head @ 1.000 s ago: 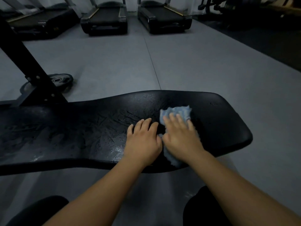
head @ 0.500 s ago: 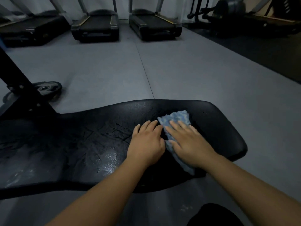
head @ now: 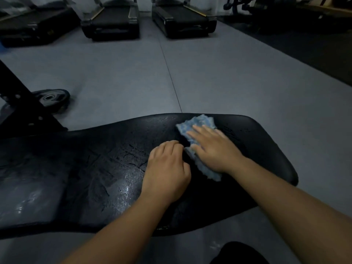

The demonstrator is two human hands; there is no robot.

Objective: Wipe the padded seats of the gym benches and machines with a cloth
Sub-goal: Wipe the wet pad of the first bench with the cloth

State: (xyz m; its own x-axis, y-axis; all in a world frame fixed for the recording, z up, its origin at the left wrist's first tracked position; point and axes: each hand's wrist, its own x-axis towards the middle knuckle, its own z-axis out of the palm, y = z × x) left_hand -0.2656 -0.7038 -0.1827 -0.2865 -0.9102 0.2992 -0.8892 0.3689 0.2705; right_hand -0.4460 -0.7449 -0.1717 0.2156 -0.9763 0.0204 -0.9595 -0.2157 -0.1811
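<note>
A black padded bench seat (head: 99, 168) stretches across the view, cracked and shiny with wet patches. A light blue cloth (head: 200, 123) lies on its right part. My right hand (head: 215, 149) presses flat on the cloth with straight fingers; most of the cloth is hidden under it. My left hand (head: 167, 168) rests on the pad just left of the cloth, its fingers curled under and holding nothing.
A black frame upright (head: 22, 103) rises at the left with a weight plate (head: 51, 98) on the grey floor behind it. Three treadmills (head: 114, 21) line the far wall. More dark machines (head: 266, 8) stand at the back right.
My right hand has pushed the cloth away from me towards the far edge of the pad. My left hand's fingers have curled in. The view has tilted slightly.
</note>
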